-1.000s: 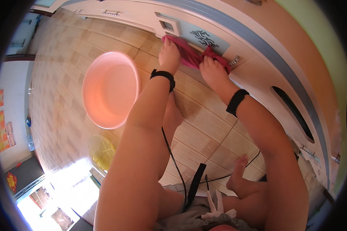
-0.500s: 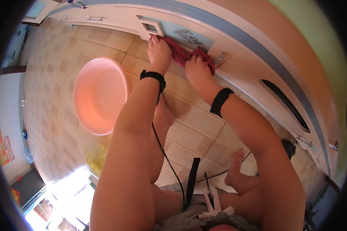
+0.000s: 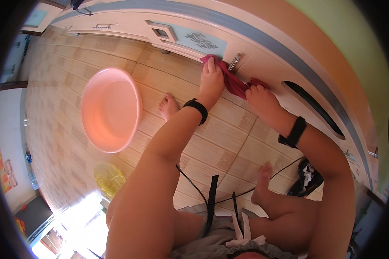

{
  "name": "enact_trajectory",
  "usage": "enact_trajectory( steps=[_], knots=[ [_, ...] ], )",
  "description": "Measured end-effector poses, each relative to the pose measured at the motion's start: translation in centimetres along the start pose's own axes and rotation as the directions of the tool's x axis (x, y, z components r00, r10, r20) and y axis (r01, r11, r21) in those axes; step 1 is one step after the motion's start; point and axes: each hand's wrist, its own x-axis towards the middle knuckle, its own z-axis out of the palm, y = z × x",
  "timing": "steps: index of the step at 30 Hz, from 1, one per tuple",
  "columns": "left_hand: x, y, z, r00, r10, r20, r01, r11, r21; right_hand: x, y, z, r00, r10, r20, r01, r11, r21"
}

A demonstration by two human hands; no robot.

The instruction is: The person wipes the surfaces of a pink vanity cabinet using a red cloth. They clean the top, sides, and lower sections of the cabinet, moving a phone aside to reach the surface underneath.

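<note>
A dark red cloth (image 3: 234, 84) is stretched between my two hands along the lower front of a cream cabinet (image 3: 257, 64). My left hand (image 3: 212, 85) is closed on its left end, just below the cabinet's beaded metal handle (image 3: 234, 62). Farther right and a little nearer, my right hand (image 3: 267, 105) grips the other end, with a bunch of cloth showing past the fingers. Black straps circle both wrists. Parts of the cloth under the fingers are hidden.
On the tiled floor (image 3: 212, 146) to the left stands a pink basin (image 3: 112, 110). A yellow translucent container (image 3: 109, 179) lies nearer me. My bare feet rest on the tiles. A black bag (image 3: 306, 177) sits by my right arm, and a thin black cable crosses the floor.
Both hands have slid right along the cabinet front with the red cloth, past the patterned panel. The cloth is now pulled longer between them. My left foot and the black bag show more fully.
</note>
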Motion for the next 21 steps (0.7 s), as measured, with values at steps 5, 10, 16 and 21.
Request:
enact_trajectory(
  steps=[5, 10, 16, 21],
  knots=[
    [0.6, -0.7, -1.2, 0.999, -0.002, 0.034, 0.012, 0.952, -0.306, -0.2, -0.9, -0.6, 0.993, -0.119, -0.023, 0.12, 0.992, 0.028],
    [2.4, -6.4, -2.9, 0.998, 0.046, -0.052, -0.061, 0.94, -0.335, 4.0, -3.6, -1.4, 0.946, -0.171, -0.275, 0.2, 0.976, 0.083],
    [1.7, -15.7, -3.7, 0.808, -0.516, -0.285, 0.454, 0.853, -0.259, 14.5, -6.8, -1.8, 0.812, -0.045, -0.582, 0.097, 0.994, 0.058],
    [3.6, -20.5, -2.5, 0.851, -0.518, -0.087, 0.487, 0.84, -0.239, 19.2, -9.7, -0.6, 0.851, -0.003, -0.525, 0.061, 0.994, 0.093]
  ],
)
